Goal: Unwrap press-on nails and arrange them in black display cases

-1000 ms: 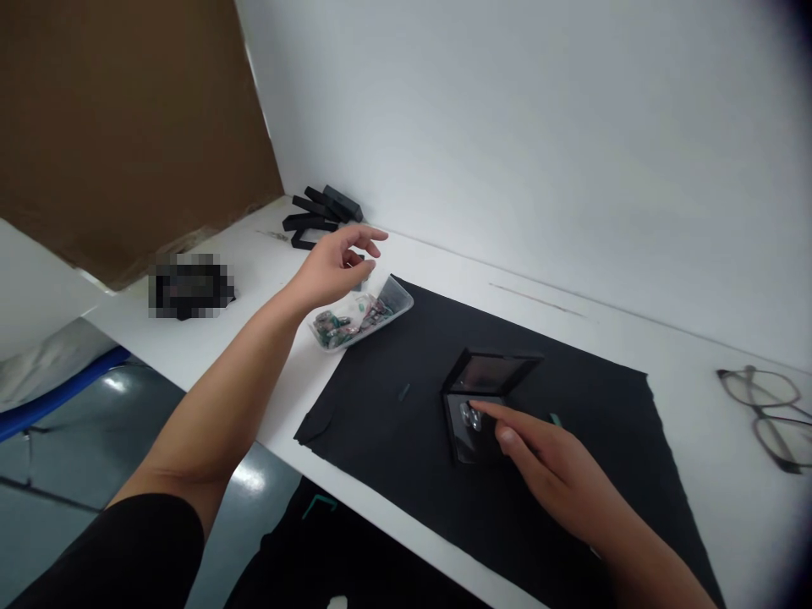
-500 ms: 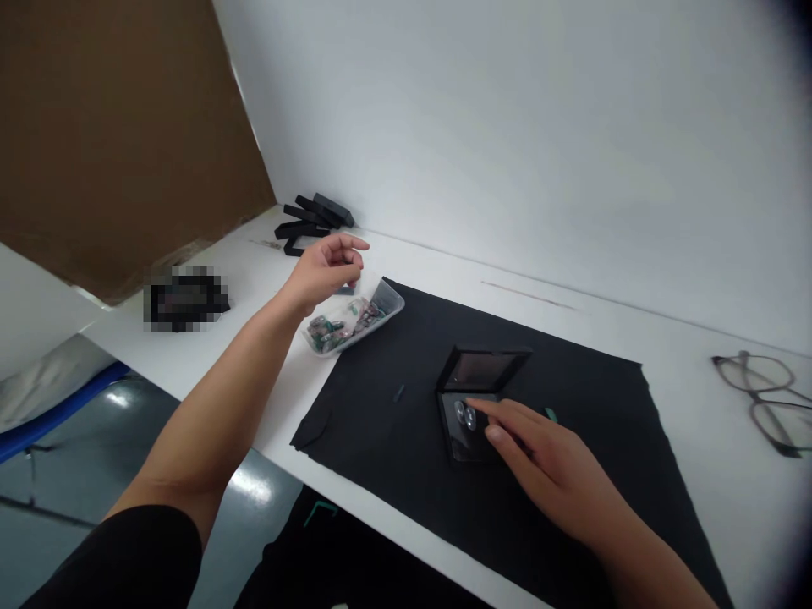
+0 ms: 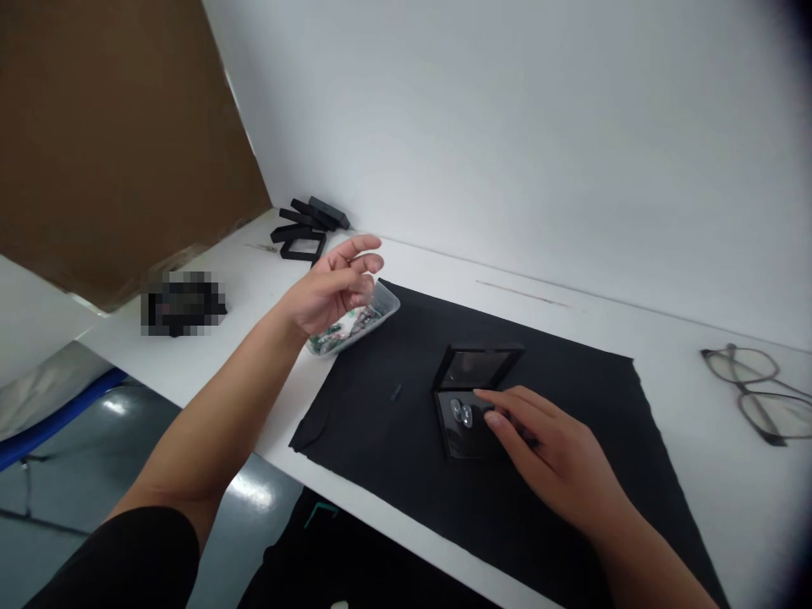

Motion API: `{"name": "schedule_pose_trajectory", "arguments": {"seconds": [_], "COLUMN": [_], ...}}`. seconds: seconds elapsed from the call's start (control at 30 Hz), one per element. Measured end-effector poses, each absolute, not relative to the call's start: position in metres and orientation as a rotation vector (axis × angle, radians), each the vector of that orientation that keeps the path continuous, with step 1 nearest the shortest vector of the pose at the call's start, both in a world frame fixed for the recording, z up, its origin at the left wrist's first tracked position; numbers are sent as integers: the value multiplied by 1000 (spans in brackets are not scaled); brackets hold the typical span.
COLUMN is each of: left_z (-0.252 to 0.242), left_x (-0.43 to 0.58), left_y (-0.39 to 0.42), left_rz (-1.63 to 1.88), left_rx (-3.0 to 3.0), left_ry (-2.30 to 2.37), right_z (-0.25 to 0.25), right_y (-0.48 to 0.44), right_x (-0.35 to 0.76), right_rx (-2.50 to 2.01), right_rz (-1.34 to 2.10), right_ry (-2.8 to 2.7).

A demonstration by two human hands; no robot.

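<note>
A small black hinged case [image 3: 446, 433] with transparent panels stands with its lid tilted up on a black cloth [image 3: 406, 338]. Two shiny clear oval pieces [image 3: 461, 413] lie side by side inside its base. My right hand [image 3: 551, 448] is at the case's right side, thumb and index finger apart near the ovals; its other fingers are partly hidden. Over a clear plastic tub [image 3: 384, 315] of small mixed pieces hovers my left hand [image 3: 336, 283], its fingers loosely bent and spread, with nothing visible in them. The hand covers part of the tub.
Several black frames [image 3: 310, 222] are piled against the wall at the back left. A small dark piece [image 3: 397, 392] lies on the cloth. Eyeglasses [image 3: 742, 381] rest at the right, and a blurred-out black object [image 3: 183, 303] sits at the left.
My left hand has come lower over the tub, and its fingers have spread. My right index finger has drawn back from the oval pieces towards the case's right side. The view has shifted slightly.
</note>
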State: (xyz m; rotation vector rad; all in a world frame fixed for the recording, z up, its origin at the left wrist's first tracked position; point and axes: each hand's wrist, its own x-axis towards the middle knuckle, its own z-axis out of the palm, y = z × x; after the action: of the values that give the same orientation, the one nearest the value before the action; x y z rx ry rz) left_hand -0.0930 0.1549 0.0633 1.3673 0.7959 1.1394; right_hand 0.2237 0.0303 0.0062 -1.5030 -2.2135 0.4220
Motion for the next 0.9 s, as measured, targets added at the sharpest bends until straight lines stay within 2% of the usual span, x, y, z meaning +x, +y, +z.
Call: {"name": "schedule_pose_trajectory", "arguments": {"seconds": [0.2,0.37,0.53,0.9], "left_z": [77,81,65,32], "left_x": [-66,-40,-15,7], "left_y": [109,81,68,40], "left_rz": [761,614,462,328], "left_rx": [1294,1061,920,715], "left_ry": [418,-30,-45,-59], "right_z": [8,16,30,36], "right_y": [31,23,12,-17], "right_x": [226,222,215,202], "right_rx": [-1298,-1041,-797,-616], "right_rz": [282,235,243,-40], "right_ry": [-2148,-2093,-2019,-2115]}}
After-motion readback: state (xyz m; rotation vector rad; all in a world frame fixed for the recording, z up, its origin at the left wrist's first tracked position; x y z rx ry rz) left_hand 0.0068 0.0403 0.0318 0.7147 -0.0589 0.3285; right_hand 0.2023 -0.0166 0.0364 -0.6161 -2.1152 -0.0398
